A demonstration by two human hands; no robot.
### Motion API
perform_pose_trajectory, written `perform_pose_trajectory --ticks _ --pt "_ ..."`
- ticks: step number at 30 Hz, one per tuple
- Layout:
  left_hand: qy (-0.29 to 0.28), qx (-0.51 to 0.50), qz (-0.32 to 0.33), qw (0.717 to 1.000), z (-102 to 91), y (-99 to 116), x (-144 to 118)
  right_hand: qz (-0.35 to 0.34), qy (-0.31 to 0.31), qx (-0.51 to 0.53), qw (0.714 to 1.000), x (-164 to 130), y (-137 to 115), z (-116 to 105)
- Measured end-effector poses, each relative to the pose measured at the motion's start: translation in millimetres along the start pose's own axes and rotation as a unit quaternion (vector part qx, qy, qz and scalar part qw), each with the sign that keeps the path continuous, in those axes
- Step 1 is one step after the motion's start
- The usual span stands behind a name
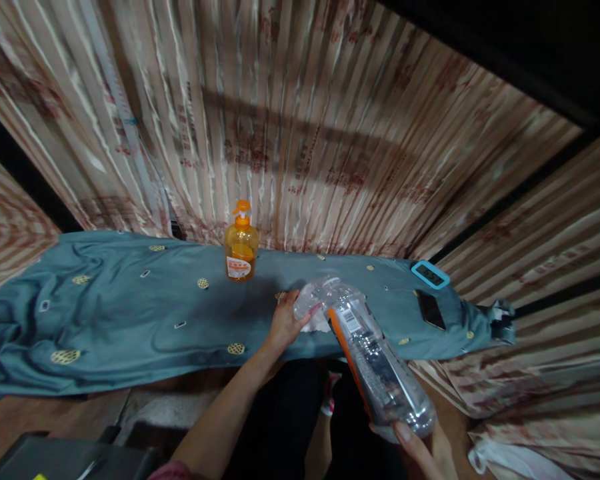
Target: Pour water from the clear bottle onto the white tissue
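Clear plastic bottle [375,353], empty and wrapped in a label with an orange stripe and a barcode, lies tilted between a person's two hands, its neck pointing far and left, its base near and right. The right hand [425,450] cups the base from below at the near right, fingers curled around it and a thumb pressed on the side. The left hand [286,323] closes on the neck end, fingers and thumb pinching around the cap area, where a scrap of white material [320,320] shows just under the bottle's shoulder; what that scrap is cannot be told. The bottle's neck hangs over the near edge of a worktop covered by a teal cloth [120,313] dotted with small yellow and white motifs. Far of the left hand, on the cloth, an orange pump bottle [241,250] with a white and red label stands upright. To the right on the cloth, a dark phone [431,309] lies flat, and just beyond it a small device with a blue frame [430,274] rests near the far right corner. Striped, patterned curtains [330,127] hang behind the worktop and along the right side. A white bag [510,460] lies at the near right, by the right hand.
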State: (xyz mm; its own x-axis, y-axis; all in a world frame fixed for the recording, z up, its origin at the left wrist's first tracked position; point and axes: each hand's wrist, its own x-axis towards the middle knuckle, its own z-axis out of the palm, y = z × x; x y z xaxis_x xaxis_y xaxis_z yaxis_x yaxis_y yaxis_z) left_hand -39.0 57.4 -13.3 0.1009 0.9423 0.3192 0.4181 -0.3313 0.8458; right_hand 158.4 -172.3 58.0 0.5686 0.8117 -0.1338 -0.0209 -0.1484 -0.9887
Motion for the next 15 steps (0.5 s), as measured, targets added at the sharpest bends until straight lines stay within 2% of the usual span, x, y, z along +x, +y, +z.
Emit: perform_pose_trajectory --ticks 8,15 --pt "0.001 0.004 0.006 1.000 2.0 -5.2 -1.4 0.034 0.029 0.023 0.999 0.8 5.5 0.0" --pt "0.015 0.003 0.010 1.000 3.2 -3.6 -2.6 0.015 0.014 0.031 0.999 5.0 12.0 -2.2"
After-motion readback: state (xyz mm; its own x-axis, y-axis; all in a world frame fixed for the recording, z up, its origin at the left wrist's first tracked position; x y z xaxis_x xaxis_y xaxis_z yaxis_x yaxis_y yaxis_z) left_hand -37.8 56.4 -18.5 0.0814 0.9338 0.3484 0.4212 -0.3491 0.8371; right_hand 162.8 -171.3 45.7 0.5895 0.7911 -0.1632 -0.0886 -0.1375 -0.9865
